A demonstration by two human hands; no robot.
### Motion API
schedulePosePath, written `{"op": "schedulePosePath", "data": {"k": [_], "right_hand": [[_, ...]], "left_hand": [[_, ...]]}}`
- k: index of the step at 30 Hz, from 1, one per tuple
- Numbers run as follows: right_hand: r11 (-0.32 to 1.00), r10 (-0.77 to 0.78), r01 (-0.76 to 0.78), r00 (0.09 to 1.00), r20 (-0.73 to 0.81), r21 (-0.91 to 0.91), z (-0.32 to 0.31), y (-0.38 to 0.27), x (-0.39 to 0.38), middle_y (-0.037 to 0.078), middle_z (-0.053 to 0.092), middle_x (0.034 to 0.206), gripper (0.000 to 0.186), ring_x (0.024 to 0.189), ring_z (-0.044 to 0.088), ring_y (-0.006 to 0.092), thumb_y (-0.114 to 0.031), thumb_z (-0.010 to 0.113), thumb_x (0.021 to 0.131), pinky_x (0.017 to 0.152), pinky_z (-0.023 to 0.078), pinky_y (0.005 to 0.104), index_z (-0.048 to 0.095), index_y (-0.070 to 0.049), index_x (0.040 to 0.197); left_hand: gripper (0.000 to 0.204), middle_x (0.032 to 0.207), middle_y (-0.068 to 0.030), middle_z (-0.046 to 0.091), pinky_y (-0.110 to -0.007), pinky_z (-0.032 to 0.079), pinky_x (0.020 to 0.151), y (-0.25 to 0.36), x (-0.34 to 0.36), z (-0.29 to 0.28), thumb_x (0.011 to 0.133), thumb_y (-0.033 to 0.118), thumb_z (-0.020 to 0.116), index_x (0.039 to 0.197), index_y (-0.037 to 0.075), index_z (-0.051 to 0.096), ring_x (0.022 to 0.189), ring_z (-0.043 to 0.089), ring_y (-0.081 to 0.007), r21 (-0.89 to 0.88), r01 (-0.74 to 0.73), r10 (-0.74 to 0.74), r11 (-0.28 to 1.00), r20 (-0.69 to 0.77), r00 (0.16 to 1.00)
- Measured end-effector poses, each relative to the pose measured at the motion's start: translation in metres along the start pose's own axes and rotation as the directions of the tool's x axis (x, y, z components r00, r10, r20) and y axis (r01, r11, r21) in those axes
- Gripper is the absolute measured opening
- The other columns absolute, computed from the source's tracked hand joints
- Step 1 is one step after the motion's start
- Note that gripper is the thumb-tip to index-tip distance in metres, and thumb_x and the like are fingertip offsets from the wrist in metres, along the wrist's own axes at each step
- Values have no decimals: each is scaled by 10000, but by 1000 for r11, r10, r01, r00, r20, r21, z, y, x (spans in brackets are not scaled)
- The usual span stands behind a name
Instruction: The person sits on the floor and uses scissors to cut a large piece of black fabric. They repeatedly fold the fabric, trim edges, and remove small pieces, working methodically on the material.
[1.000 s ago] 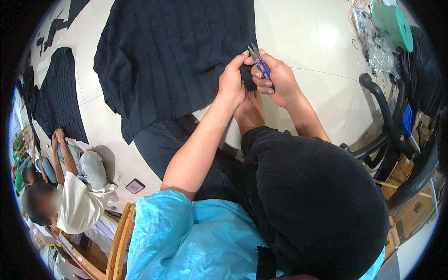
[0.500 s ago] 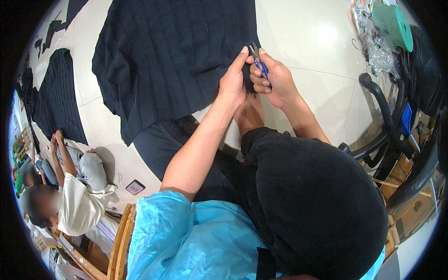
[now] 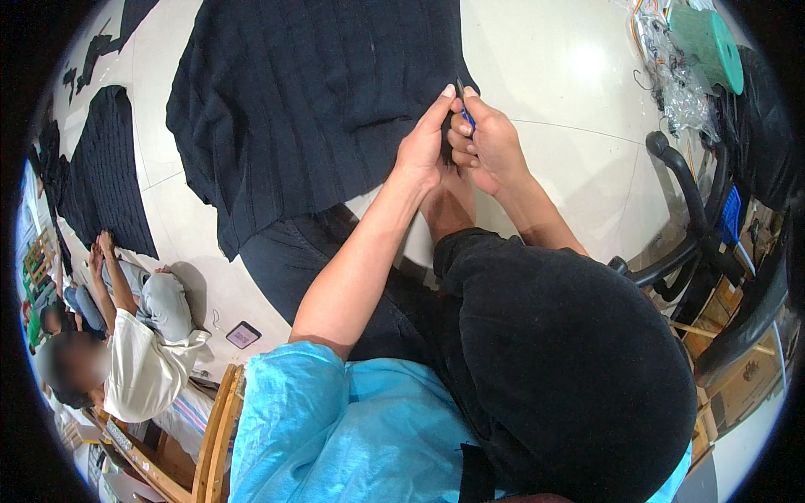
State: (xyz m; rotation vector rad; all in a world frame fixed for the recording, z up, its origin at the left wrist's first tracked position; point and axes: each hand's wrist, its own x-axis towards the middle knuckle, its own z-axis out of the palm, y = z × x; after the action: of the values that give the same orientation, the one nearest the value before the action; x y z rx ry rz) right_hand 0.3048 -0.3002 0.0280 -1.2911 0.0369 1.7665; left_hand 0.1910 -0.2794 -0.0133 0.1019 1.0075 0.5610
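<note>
Black ribbed cloth [image 3: 302, 109] lies spread over the floor and across my lap. My left hand [image 3: 422, 144] pinches its right edge, thumb pointing forward. Close beside it, my right hand [image 3: 490, 138] is wrapped round small thread snips with blue handles [image 3: 468, 120]. The dark blades point away from me and meet the cloth edge by my left thumb. Most of the handles are hidden by my right fingers. A bare foot [image 3: 450, 204] rests just below both hands.
At the right stand black chair legs [image 3: 671, 251], a green spool [image 3: 713, 50] and clear plastic bags [image 3: 671, 71]. A co-worker in a pale shirt [image 3: 151, 369] sits at the left, hands by another black ribbed cloth [image 3: 105, 172]. A phone [image 3: 243, 334] lies on the tiles.
The snips have turned more upright and sunk into my right fist, their blades now at the cloth edge. My hands have shifted only slightly.
</note>
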Motion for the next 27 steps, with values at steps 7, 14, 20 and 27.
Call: {"op": "schedulePosePath", "data": {"k": [7,14,20,27], "right_hand": [[994,-104,105,994,-40,17,-2,-3,-10,-65,440,698,337,516,342,48,-364,454,1160,416,238,234,605,-78,1069],[894,-315,233,934,-168,-383,-32,-18,27,-106,373,583,369,441,283,20,-429,681,1068,412,228,243,616,-98,918],[874,-374,304,919,-125,-379,-22,-16,31,-92,539,716,264,599,432,24,-228,828,972,525,329,241,625,-115,847],[833,-411,344,909,-70,-433,-23,-6,28,-83,548,725,215,605,450,23,-175,786,998,519,348,248,637,-97,864]], "left_hand": [[375,1080,-45,720,-390,566,900,2,2,-2,1059,483,664,1149,123,716,1010,679,-192,-95,12,-16,995,-40,999],[361,1194,-74,748,-399,549,980,-4,8,4,1083,349,662,1282,51,706,1063,701,-208,-181,-92,98,979,24,995],[368,1182,-74,748,-397,552,969,-11,16,-4,1075,373,669,1262,58,709,1050,708,-220,-152,-92,86,984,-47,995],[341,1199,-84,751,-416,561,1007,-1,14,1,1065,372,680,1215,67,711,1073,722,-235,-244,-3,-6,970,-36,999]]}}
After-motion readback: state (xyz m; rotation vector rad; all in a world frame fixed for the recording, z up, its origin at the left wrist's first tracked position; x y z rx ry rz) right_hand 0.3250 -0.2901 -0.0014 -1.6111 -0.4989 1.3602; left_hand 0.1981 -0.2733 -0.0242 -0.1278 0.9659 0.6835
